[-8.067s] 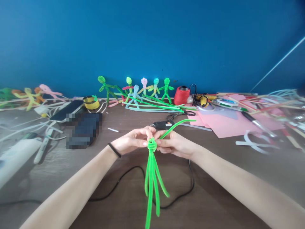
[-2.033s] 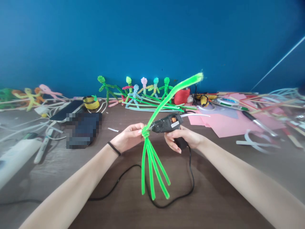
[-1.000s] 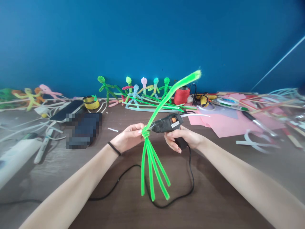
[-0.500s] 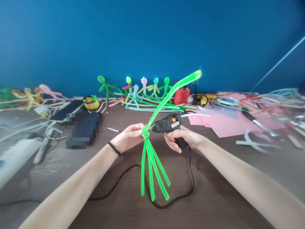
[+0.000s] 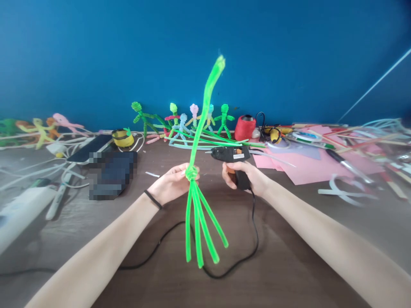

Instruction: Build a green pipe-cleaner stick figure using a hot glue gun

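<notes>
From the head camera, taking the green knot as the clock's centre, the left hand (image 5: 171, 182) pinches a bright green fuzzy pipe-cleaner bundle (image 5: 192, 173) at its coiled knot, thumb and forefinger closed on it from nine o'clock and the remaining fingers partly hidden. The bundle is held upright over the dark brown wooden table (image 5: 263, 286): one long stem rises toward one o'clock, crossing the blue wall (image 5: 96, 51), and four straight legs fan downward between five and six. At about two o'clock, the right hand (image 5: 252, 173) grips the handle of a black plastic glue gun (image 5: 229, 154), fingers wrapped around it by an orange trigger (image 5: 230, 170); whether the trigger is squeezed I cannot tell. The gun's metal nozzle points to nine o'clock and stands clear of the bundle, while a translucent glue stick (image 5: 279, 160) juts from its rear between three and four. A thin black cord (image 5: 218, 278) drops from the handle and loops past the leg tips near six. A black band (image 5: 153, 199) circles the left wrist. Farther out lie pink paper sheets (image 5: 298, 169) at three, a red thread-wrapped cone (image 5: 245, 128) at two, a small green pipe-cleaner figure (image 5: 224, 119) at one, a yellow roll (image 5: 123, 138) at ten, and a dark, pixelated flat device (image 5: 115, 175) at nine.
</notes>
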A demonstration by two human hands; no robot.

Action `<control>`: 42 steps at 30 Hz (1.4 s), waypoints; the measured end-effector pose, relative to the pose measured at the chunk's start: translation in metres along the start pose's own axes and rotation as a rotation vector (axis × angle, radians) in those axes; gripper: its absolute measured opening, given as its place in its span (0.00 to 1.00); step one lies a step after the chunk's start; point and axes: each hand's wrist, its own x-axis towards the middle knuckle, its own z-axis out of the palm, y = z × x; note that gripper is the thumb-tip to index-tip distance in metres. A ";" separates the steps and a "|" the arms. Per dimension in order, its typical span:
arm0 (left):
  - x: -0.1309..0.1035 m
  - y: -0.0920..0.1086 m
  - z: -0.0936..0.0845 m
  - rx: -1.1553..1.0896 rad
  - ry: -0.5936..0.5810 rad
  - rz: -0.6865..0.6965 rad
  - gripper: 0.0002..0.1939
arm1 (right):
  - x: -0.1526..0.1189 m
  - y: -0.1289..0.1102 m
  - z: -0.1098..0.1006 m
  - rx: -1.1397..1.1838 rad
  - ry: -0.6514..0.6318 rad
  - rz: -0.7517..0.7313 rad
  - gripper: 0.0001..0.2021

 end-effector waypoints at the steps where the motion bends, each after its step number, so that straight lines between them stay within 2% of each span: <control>1: 0.000 0.000 0.001 -0.008 0.005 -0.003 0.13 | 0.002 0.001 -0.002 0.024 0.056 0.025 0.07; 4: -0.001 0.001 0.004 -0.021 -0.004 -0.008 0.13 | 0.006 0.003 -0.006 0.013 0.164 0.121 0.12; 7: -0.002 0.001 0.004 -0.031 -0.042 -0.022 0.11 | 0.009 0.006 -0.007 -0.153 0.196 0.193 0.18; 12: -0.003 0.000 0.003 -0.030 -0.061 -0.044 0.11 | 0.005 0.010 0.000 -0.521 0.288 0.144 0.29; 14: -0.003 0.000 0.003 -0.023 -0.069 -0.045 0.11 | 0.001 0.008 0.005 -0.706 0.329 0.122 0.30; 17: -0.003 0.001 0.004 -0.014 -0.092 -0.055 0.11 | -0.003 0.001 0.011 -1.070 0.409 0.190 0.28; 20: -0.003 0.002 0.004 -0.016 -0.112 -0.080 0.10 | -0.006 -0.004 0.015 -1.293 0.393 0.219 0.23; 23: -0.003 0.002 0.004 -0.013 -0.119 -0.088 0.10 | -0.007 -0.006 0.016 -1.344 0.351 0.179 0.23; 29: -0.004 0.002 0.005 0.004 -0.110 -0.075 0.10 | -0.002 -0.006 0.015 -1.521 0.407 0.410 0.33; 34: -0.004 0.001 0.005 0.021 -0.058 -0.074 0.11 | -0.001 -0.006 0.012 -1.550 0.363 0.410 0.30; 38: -0.003 0.000 0.006 0.065 -0.006 -0.077 0.12 | -0.004 -0.009 0.011 -1.585 0.405 0.333 0.25; 40: -0.003 -0.001 0.007 0.092 0.018 -0.093 0.13 | -0.005 -0.011 0.013 -1.555 0.441 0.233 0.20; 42: -0.002 -0.001 0.009 0.117 0.034 -0.106 0.12 | -0.006 -0.012 0.016 -1.410 0.414 0.083 0.14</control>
